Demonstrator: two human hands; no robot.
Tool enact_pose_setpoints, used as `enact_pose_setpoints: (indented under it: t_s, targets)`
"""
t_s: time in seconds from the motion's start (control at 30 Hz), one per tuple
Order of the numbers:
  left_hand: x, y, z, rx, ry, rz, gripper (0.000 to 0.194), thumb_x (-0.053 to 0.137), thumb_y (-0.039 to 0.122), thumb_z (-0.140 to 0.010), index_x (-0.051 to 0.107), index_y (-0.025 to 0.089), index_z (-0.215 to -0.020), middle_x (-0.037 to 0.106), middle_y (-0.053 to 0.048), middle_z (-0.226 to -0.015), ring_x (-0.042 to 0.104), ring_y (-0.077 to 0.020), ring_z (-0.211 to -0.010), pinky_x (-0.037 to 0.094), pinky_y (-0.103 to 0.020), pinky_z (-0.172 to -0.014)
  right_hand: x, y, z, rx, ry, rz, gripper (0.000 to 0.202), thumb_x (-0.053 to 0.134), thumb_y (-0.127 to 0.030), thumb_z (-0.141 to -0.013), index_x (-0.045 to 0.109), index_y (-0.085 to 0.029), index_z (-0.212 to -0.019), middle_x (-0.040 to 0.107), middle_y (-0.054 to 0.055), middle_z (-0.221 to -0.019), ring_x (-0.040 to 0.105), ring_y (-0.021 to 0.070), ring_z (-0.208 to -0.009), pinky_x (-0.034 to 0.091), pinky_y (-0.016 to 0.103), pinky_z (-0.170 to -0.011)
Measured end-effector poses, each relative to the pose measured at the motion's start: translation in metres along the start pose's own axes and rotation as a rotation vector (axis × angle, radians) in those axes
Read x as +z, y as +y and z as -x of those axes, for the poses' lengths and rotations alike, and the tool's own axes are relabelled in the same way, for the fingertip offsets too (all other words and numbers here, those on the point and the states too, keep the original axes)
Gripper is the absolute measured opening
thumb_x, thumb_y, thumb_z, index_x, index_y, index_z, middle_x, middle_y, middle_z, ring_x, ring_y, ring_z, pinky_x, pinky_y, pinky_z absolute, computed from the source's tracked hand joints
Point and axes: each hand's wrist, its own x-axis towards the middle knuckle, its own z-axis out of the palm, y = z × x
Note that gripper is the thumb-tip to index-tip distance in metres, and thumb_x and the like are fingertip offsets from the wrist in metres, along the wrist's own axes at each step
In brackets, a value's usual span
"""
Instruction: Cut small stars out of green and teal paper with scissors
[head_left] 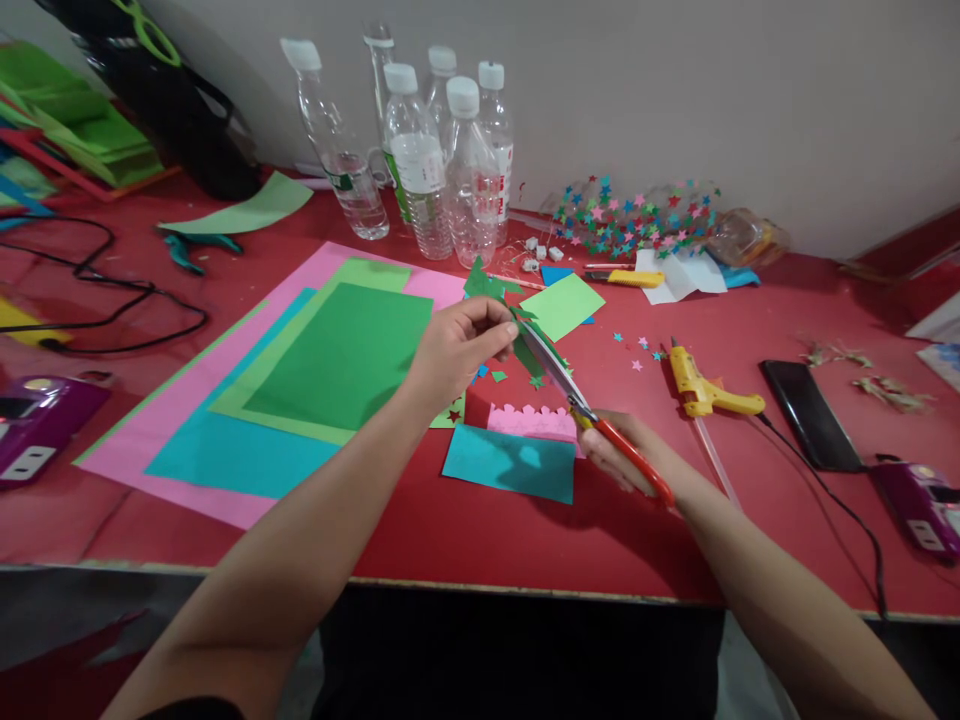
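My left hand [469,340] pinches a dark green cut paper piece [484,282] above the middle of the red table. Closed round the handles of the red-handled scissors [630,455] is my right hand [619,450]. The scissor blades point up and left, and their tips are at the green paper beside my left fingertips. Below the hands lie a teal paper rectangle [510,463] and a pink strip with a scalloped edge [529,420]. A light green sheet [566,305] rests just behind the blades.
Stacked coloured sheets [345,355] lie at left. Plastic bottles [420,180] stand at the back. On the right are a yellow glue gun [709,390] with a cord, a black phone [810,415] and a purple device [919,500]. A yellow cutter [634,279] lies behind.
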Motion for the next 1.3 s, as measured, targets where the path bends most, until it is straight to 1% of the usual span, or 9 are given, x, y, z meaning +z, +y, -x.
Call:
enact_pose_setpoints:
  t_s: [0.33,0.53,0.9,1.0,1.07,1.13,1.17,1.23,1.3]
  targets:
    - [0.0003,-0.0033,-0.0007,-0.002,0.02,0.016,0.005,0.063,0.019,-0.069,0.06,0.017,-0.066,0.055,0.004,-0.054,0.053,-0.0074,-0.05,0.045,-0.021,-0.051,0.0037,0.0018,-0.0009,0.024,0.046,0.005,0.047,0.052,-0.063,-0.08,0.036,-0.022,-0.065,0.039,-0.008,-0.045,0.03,0.0055,-0.036,0.02,0.023,-0.038]
    - [0.0004,-0.0033,-0.001,-0.007,0.018,0.029,0.006,0.064,0.019,-0.068,0.059,0.017,-0.066,0.055,0.004,-0.053,0.052,-0.0075,-0.049,0.045,-0.021,-0.05,0.0036,-0.0007,-0.0003,0.03,0.045,0.013,0.046,0.052,-0.061,-0.081,0.034,-0.023,-0.063,0.036,-0.009,-0.042,0.029,0.0059,-0.035,0.018,0.023,-0.038]
    - [0.0002,-0.0045,-0.0015,0.0,0.016,0.012,0.005,0.062,0.018,-0.07,0.06,0.018,-0.065,0.055,0.003,-0.053,0.052,-0.0084,-0.05,0.043,-0.023,-0.052,0.0033,-0.0015,0.0005,0.043,0.062,-0.007,0.046,0.057,-0.059,-0.08,0.035,-0.022,-0.063,0.035,-0.008,-0.045,0.029,0.0063,-0.038,0.019,0.023,-0.039]
    - [-0.0004,-0.006,-0.0011,0.031,0.021,-0.016,0.005,0.063,0.019,-0.071,0.06,0.019,-0.066,0.053,0.003,-0.055,0.05,-0.0089,-0.052,0.042,-0.023,-0.053,0.0034,0.0007,-0.0006,0.026,0.061,-0.014,0.046,0.056,-0.06,-0.08,0.037,-0.022,-0.063,0.036,-0.008,-0.044,0.03,0.0059,-0.036,0.02,0.023,-0.038]
    - [-0.0016,-0.007,-0.001,0.109,0.059,-0.094,0.005,0.065,0.02,-0.072,0.062,0.02,-0.068,0.055,0.002,-0.064,0.052,-0.0105,-0.061,0.045,-0.026,-0.062,0.0033,0.0024,-0.0017,0.006,0.05,-0.026,0.047,0.055,-0.062,-0.08,0.037,-0.022,-0.064,0.036,-0.009,-0.043,0.03,0.0057,-0.035,0.02,0.022,-0.037]
    - [-0.003,-0.0078,-0.0009,0.225,0.113,-0.207,0.005,0.067,0.022,-0.072,0.065,0.021,-0.068,0.059,-0.001,-0.083,0.057,-0.0142,-0.083,0.046,-0.03,-0.082,0.0029,0.0038,-0.0028,0.006,0.03,-0.043,0.047,0.054,-0.062,-0.08,0.037,-0.022,-0.064,0.036,-0.009,-0.043,0.03,0.0053,-0.033,0.02,0.022,-0.036]
    - [-0.0038,-0.0082,-0.0009,0.274,0.128,-0.256,0.004,0.068,0.022,-0.073,0.066,0.022,-0.069,0.06,-0.002,-0.096,0.057,-0.0167,-0.097,0.043,-0.034,-0.093,0.0026,0.0044,-0.0033,0.012,0.019,-0.053,0.047,0.054,-0.063,-0.081,0.037,-0.022,-0.065,0.036,-0.009,-0.043,0.029,0.0052,-0.033,0.02,0.021,-0.035]
    - [-0.0048,-0.0088,-0.0004,0.33,0.13,-0.309,0.004,0.069,0.023,-0.073,0.066,0.024,-0.07,0.056,-0.003,-0.12,0.048,-0.0211,-0.12,0.034,-0.04,-0.107,0.002,0.0054,-0.0039,0.019,-0.006,-0.068,0.048,0.053,-0.064,-0.081,0.038,-0.022,-0.066,0.036,-0.009,-0.043,0.03,0.0053,-0.032,0.021,0.021,-0.034]
    - [-0.005,-0.0092,0.0004,0.341,0.118,-0.313,0.005,0.069,0.023,-0.074,0.066,0.025,-0.07,0.051,-0.001,-0.132,0.039,-0.023,-0.132,0.029,-0.043,-0.112,0.0015,0.0061,-0.0039,0.009,-0.025,-0.069,0.049,0.051,-0.066,-0.081,0.039,-0.021,-0.067,0.037,-0.009,-0.043,0.031,0.0056,-0.031,0.022,0.021,-0.033]
